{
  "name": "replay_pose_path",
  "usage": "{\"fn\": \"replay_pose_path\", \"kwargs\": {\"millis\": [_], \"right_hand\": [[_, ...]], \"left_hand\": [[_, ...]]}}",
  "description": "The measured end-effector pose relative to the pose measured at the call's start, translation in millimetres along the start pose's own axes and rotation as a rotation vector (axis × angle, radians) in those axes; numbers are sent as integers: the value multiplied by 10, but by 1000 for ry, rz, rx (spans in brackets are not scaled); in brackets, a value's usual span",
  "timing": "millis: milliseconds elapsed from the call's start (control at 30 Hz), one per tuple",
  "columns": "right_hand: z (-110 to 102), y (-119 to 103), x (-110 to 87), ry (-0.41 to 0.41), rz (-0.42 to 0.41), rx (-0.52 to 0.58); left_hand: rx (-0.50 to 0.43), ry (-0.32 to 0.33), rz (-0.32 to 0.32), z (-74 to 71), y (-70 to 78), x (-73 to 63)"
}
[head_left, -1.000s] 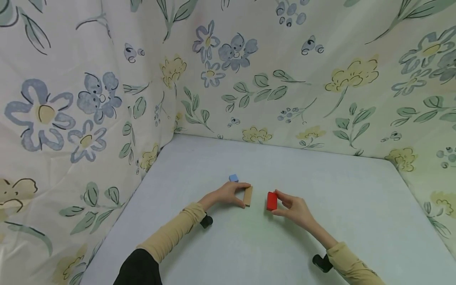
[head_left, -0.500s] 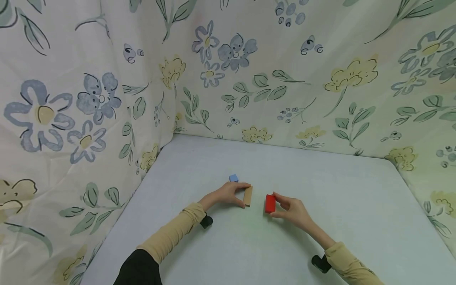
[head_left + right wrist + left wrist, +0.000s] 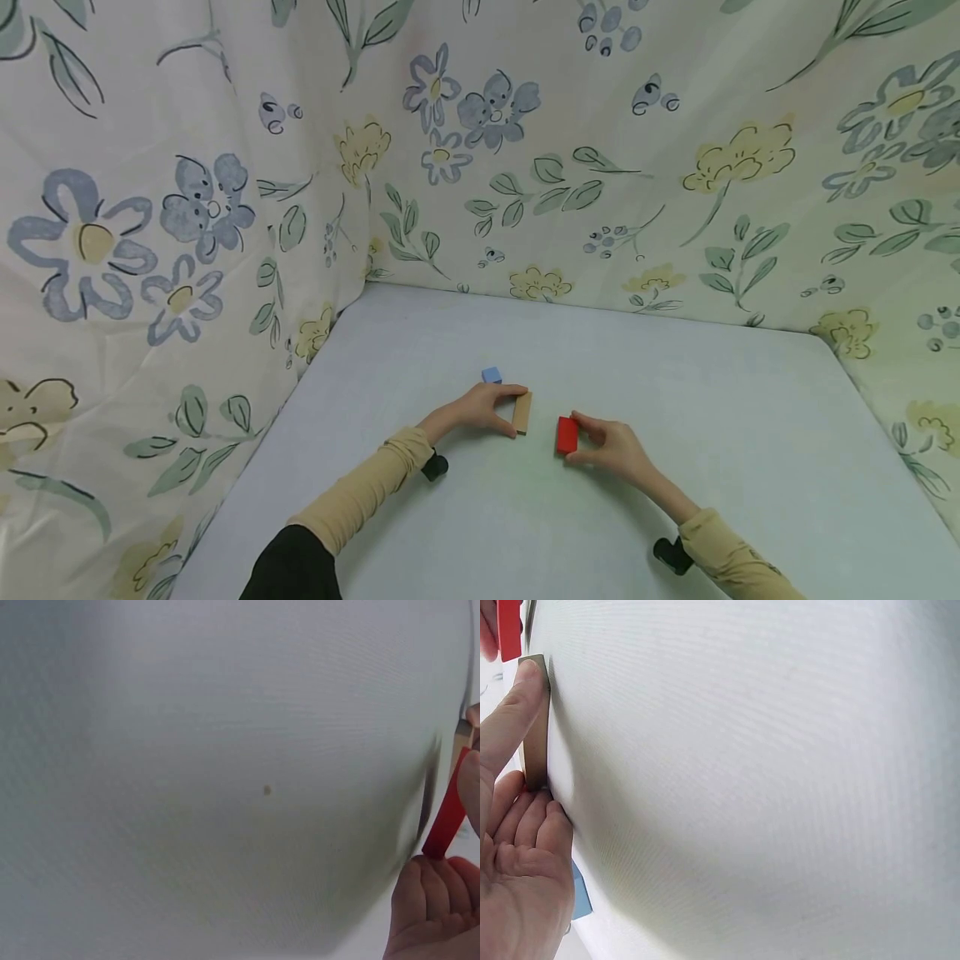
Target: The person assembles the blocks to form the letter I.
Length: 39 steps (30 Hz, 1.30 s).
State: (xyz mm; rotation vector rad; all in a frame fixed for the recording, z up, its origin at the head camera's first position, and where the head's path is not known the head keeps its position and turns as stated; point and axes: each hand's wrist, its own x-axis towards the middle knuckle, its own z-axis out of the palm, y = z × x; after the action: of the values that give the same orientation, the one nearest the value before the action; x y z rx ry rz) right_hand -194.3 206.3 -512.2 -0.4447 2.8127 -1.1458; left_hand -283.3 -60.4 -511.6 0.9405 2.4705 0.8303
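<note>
My left hand [image 3: 480,406] pinches a tan wooden block [image 3: 522,413] between thumb and fingers at its two ends; the block rests on the white tabletop. In the left wrist view the thumb lies against one end of the wooden block [image 3: 536,742] and the fingertips against the other. To its right, my right hand [image 3: 617,446] pinches a red block [image 3: 567,436] by its ends. The right wrist view shows the red block [image 3: 448,814] held between thumb and fingers, with a shadow beneath it. A small gap separates the two blocks in the head view.
A small blue block [image 3: 491,375] sits just behind my left hand. The white table [image 3: 712,392] is bounded at the back and left by a floral curtain [image 3: 540,192]. Black cameras [image 3: 672,556] are strapped to both wrists.
My right hand has moved the red block slightly left and toward me. The left hand, the wooden block and the blue block have stayed in place.
</note>
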Motion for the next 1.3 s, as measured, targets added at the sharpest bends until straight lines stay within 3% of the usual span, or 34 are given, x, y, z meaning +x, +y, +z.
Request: {"fn": "replay_pose_path", "kwargs": {"millis": [533, 1300], "right_hand": [[58, -4, -3, 6, 33, -34], [142, 55, -46, 44, -13, -74]], "left_hand": [[-10, 1, 4, -10, 10, -11], [-21, -4, -2, -17, 13, -26]]}}
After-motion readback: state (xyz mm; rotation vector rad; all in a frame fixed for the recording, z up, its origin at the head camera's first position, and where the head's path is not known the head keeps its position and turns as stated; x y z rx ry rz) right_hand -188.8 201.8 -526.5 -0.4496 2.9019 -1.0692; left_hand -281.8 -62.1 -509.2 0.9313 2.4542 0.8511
